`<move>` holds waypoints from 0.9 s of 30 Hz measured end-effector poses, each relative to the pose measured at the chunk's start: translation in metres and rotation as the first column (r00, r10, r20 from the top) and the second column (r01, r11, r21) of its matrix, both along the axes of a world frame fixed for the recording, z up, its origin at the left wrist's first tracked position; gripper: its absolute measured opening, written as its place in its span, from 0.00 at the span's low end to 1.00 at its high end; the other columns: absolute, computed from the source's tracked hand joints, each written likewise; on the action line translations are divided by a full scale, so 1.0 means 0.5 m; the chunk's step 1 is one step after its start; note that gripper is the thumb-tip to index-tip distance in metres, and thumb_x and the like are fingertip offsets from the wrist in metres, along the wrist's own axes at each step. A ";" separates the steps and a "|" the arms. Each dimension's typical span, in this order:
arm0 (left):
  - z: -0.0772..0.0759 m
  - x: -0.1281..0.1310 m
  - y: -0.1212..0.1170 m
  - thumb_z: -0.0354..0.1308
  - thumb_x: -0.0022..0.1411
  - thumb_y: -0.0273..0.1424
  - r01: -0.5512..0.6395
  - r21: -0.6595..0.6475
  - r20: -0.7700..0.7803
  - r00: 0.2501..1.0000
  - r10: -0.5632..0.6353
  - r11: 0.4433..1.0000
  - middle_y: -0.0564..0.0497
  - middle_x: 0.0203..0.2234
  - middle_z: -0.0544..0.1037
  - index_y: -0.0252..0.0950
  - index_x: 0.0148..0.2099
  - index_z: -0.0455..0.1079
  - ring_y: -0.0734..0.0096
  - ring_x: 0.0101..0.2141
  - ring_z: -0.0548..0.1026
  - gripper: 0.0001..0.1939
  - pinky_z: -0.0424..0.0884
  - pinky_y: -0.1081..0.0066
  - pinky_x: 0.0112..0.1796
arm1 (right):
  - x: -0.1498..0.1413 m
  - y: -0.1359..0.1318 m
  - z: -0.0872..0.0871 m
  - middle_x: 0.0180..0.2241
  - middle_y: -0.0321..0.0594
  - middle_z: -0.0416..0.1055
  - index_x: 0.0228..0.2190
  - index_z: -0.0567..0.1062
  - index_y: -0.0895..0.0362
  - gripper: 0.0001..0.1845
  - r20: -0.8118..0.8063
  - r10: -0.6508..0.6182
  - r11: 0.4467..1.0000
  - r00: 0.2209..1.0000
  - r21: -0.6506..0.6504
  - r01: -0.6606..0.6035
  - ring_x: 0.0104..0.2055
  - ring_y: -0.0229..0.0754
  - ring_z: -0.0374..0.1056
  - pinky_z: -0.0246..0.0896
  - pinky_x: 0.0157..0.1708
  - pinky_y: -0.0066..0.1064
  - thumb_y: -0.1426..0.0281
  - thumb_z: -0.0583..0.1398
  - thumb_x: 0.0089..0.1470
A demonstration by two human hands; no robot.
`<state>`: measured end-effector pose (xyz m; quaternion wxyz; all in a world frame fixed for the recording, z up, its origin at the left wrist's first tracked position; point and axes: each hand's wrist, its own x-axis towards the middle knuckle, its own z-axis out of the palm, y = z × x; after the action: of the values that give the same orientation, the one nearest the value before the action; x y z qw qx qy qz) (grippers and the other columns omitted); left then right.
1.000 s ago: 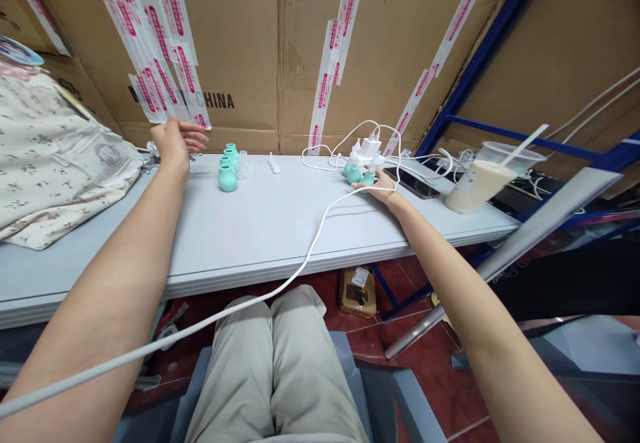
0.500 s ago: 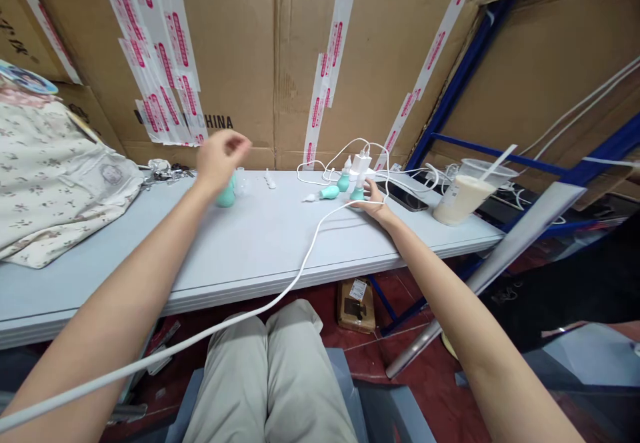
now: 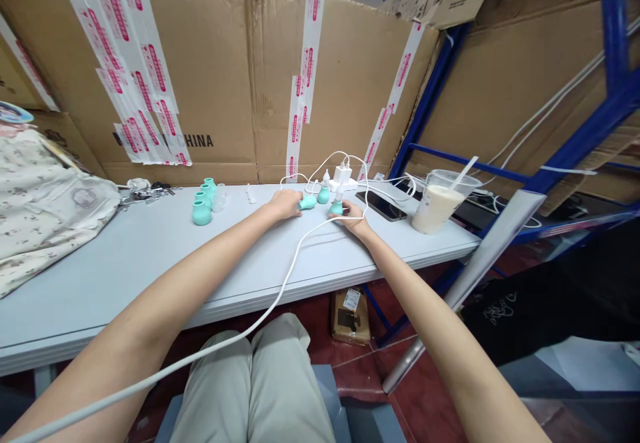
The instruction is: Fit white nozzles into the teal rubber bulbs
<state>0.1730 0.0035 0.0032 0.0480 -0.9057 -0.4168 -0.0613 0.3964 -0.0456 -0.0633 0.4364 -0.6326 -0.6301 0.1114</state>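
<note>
My left hand [image 3: 284, 203] reaches across the grey table [image 3: 150, 256] and closes on a small teal bulb [image 3: 307, 201] that lies on its side. My right hand [image 3: 353, 213] rests beside it, fingers curled around an upright teal bulb with a white tip [image 3: 335, 207]. A third teal bulb [image 3: 324, 193] stands just behind, in front of a white charger [image 3: 343, 175]. A white cable [image 3: 280, 289] runs from near my right hand over the table edge down past my knees.
Three teal bulbs [image 3: 202, 211] stand at the left back with clear small parts. A phone [image 3: 381, 205] and a plastic cup with a straw [image 3: 436, 204] sit at the right. Folded floral cloth [image 3: 40, 209] lies far left. Taped cardboard [image 3: 235, 76] walls the back.
My left hand swung from the far left of the table to the right and came down on the lying teal bulb. My right hand stayed by the upright bulb. The camera tilted up.
</note>
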 end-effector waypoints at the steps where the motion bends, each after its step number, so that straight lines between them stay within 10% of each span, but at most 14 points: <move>1: -0.003 -0.001 0.004 0.59 0.52 0.36 0.002 -0.005 0.011 1.000 -0.002 1.000 0.44 0.43 0.76 0.37 0.52 0.67 0.56 0.44 0.73 0.24 0.66 0.67 0.39 | 0.000 0.001 -0.001 0.32 0.39 0.74 0.37 0.74 0.57 0.23 0.017 -0.007 1.000 1.000 0.004 0.007 0.33 0.42 0.68 0.63 0.35 0.32 0.60 0.65 0.37; 15: 0.074 0.064 0.021 0.58 0.50 0.33 0.229 0.074 0.237 0.941 -0.240 0.971 0.51 0.38 0.78 0.41 0.44 0.74 0.63 0.38 0.75 0.16 0.66 0.72 0.36 | -0.006 -0.007 0.015 0.35 0.39 0.73 0.32 0.68 0.55 0.25 -0.166 -0.010 1.000 0.986 0.015 0.013 0.30 0.41 0.67 0.64 0.34 0.35 0.62 0.68 0.29; 27: 0.046 0.128 0.050 0.62 0.52 0.35 0.267 0.030 0.414 0.874 -0.255 0.963 0.51 0.39 0.77 0.39 0.54 0.64 0.66 0.41 0.73 0.26 0.66 0.72 0.37 | -0.004 -0.011 0.002 0.38 0.43 0.72 0.37 0.67 0.56 0.23 -0.010 0.017 1.000 1.000 0.025 -0.016 0.39 0.47 0.68 0.62 0.41 0.40 0.62 0.65 0.38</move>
<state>0.2369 0.0284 0.0262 -0.0630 -0.9204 -0.2924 -0.2519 0.3944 -0.0509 -0.0623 0.4465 -0.6213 -0.6344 0.1103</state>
